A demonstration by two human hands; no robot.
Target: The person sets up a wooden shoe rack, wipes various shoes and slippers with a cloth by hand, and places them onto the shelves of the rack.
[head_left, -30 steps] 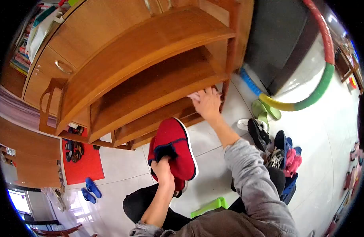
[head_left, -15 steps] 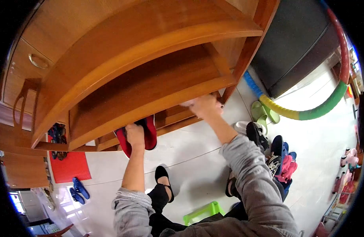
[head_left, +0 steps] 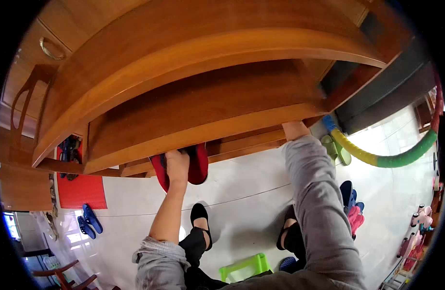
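Observation:
My left hand [head_left: 177, 166] is closed on a pair of red slippers [head_left: 198, 166] with dark lining, at the front of a lower shelf. The slippers' far ends are hidden under the board above. My right hand [head_left: 295, 129] reaches in below the middle board at the right end of the wooden rack [head_left: 208, 113]; its fingers are hidden behind the board. What it touches or holds does not show.
A green stool [head_left: 245, 267] stands between my feet. At the right are green slippers [head_left: 342, 151], a colored hoop [head_left: 401, 160] and blue and pink footwear [head_left: 355, 218]. Blue slippers [head_left: 90, 221] lie near a red mat [head_left: 82, 192] at the left.
The red slippers have moved from over the floor to the lower shelf with my left hand. My right hand has gone deeper under the board. The rack fills more of the view.

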